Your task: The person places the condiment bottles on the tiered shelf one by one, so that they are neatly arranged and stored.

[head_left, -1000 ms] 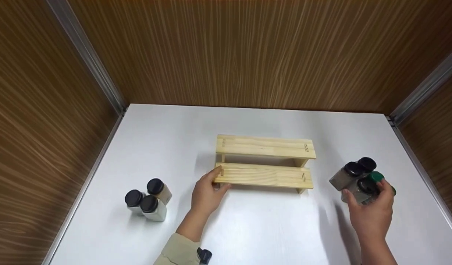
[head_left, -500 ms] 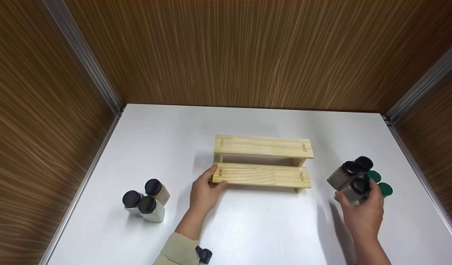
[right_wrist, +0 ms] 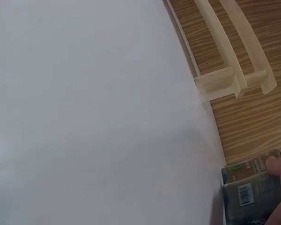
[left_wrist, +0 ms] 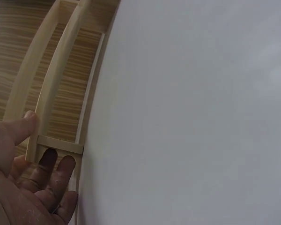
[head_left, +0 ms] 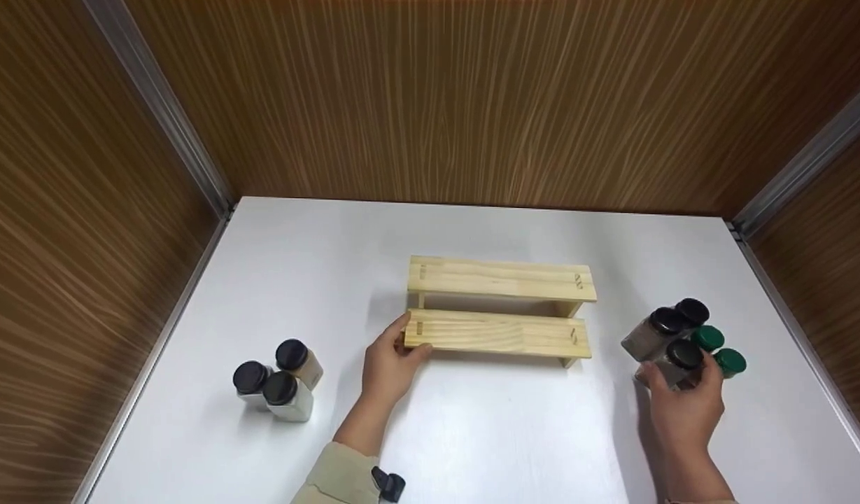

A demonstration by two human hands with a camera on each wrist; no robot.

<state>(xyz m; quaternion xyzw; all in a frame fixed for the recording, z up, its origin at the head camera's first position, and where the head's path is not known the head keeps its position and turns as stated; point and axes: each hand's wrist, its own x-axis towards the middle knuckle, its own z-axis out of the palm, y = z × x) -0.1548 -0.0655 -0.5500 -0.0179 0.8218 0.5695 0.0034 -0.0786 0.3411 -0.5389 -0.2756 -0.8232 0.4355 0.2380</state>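
Observation:
A two-tier wooden shelf rack (head_left: pixel 499 332) stands on the white table. My left hand (head_left: pixel 391 367) holds the left end of its lower board. In the left wrist view the thumb lies along the board's edge, with the fingers (left_wrist: pixel 61 176) curled at the end support. Over on the right, my right hand (head_left: pixel 687 413) grips a black-lidded spice jar (head_left: pixel 684 354) between thumb and fingers. The right wrist view shows a barcode on a jar (right_wrist: pixel 253 197) beside the fingers. Packed close around it are two more black-lidded jars (head_left: pixel 665 322) and two green-lidded jars (head_left: pixel 708 338).
Three black-lidded spice jars (head_left: pixel 290 399) are grouped on the left of the table (head_left: pixel 513 441). Wood-grain panels (head_left: pixel 443 105) enclose the table at the back and both sides.
My right hand has drawn leftward from the green-lidded jars and settled its fingers around the front black-lidded jar. The left hand stays on the rack.

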